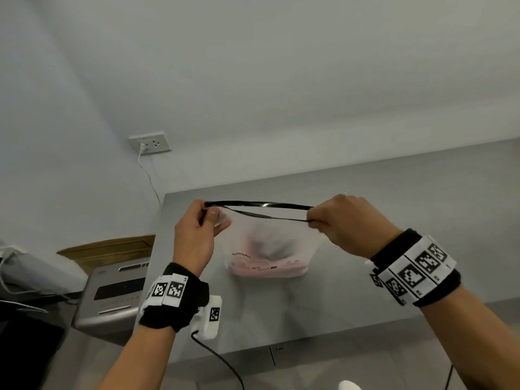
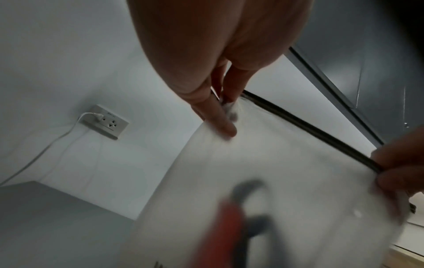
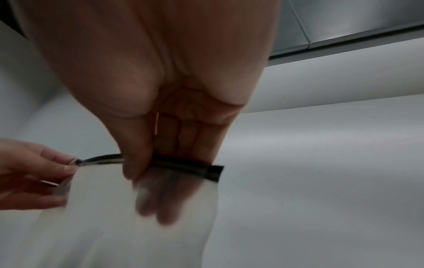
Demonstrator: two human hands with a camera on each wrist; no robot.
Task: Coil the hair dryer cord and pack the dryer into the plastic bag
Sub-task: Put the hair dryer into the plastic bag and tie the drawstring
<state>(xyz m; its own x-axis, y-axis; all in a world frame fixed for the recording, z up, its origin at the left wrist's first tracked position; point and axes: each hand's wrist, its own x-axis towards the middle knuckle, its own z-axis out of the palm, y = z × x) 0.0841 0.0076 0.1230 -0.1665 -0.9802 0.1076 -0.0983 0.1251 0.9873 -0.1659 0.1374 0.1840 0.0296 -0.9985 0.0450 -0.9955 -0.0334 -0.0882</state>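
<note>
Bag (image 1: 270, 249): we see frosted translucent plastic, held up above the grey counter, hanging upright, "WARNING" printed low on its front.
Zip strip (image 1: 261, 205): black, along the top edge, its two sides parted in the middle.
Dryer (image 2: 231, 228): inside the bag, a blurred reddish shape.
Cord (image 2: 252, 204): dark loops beside it, inside.

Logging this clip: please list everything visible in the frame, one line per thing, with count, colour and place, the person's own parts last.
plastic bag: one, frosted white with black zip strip, held up over the table, mouth partly open.
hair dryer: one, red and dark, blurred inside the bag.
table: one, grey.
wall socket: one, white, a white plug and cable in it.
appliance: one, silver, left of the table.
cardboard box: one, brown, behind the appliance.
wristbands: two, black with printed markers.
left hand: pinches the bag's left corner.
right hand: pinches the right corner.
</note>
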